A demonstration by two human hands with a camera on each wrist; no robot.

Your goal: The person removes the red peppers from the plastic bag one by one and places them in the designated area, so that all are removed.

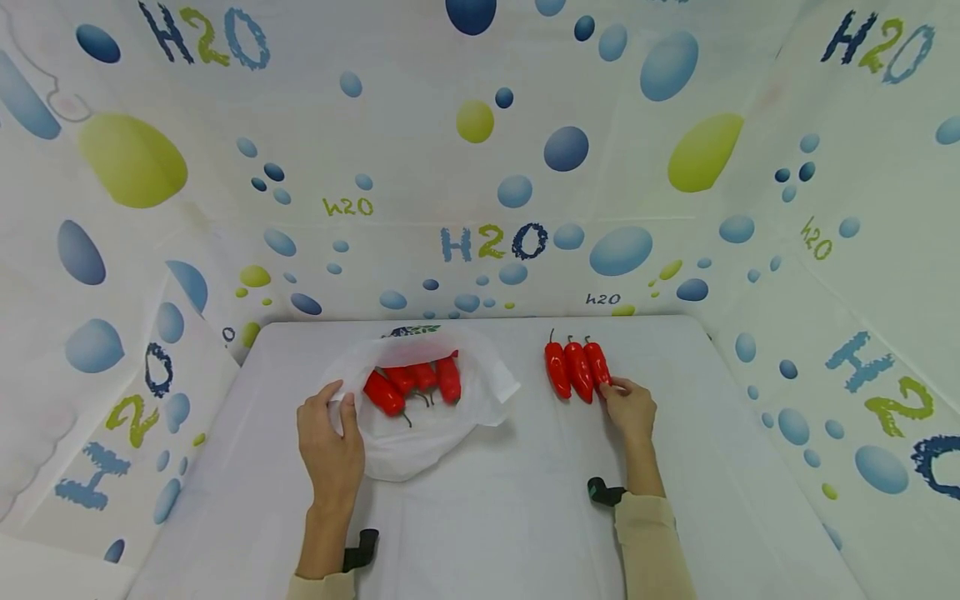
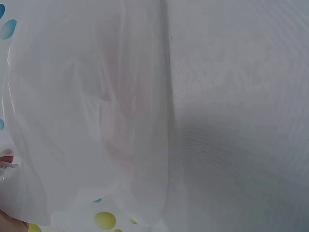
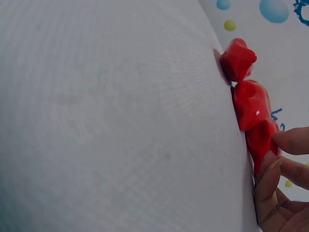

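Observation:
A white plastic bag (image 1: 408,458) lies with its mouth spread, and several red chili peppers (image 1: 385,393) show inside it. At the bag's left rim my left hand (image 1: 330,442) grips the film between thumb and fingers; in the left wrist view the bag (image 2: 72,145) fills the left half and hides most of that hand. To the right, 3 glossy red peppers (image 1: 577,372) lie side by side, stems pointing away. My right hand (image 1: 630,408) pinches the lower end of the rightmost pepper (image 1: 597,363). The right wrist view shows thumb and fingertips on that pepper (image 3: 261,140).
A white-covered table (image 1: 495,533) carries everything. Behind it and at both sides hang white sheets (image 1: 420,150) with blue and green dots and H2O lettering. Dark wrist mounts (image 1: 602,492) stick out from both forearms near the sleeves.

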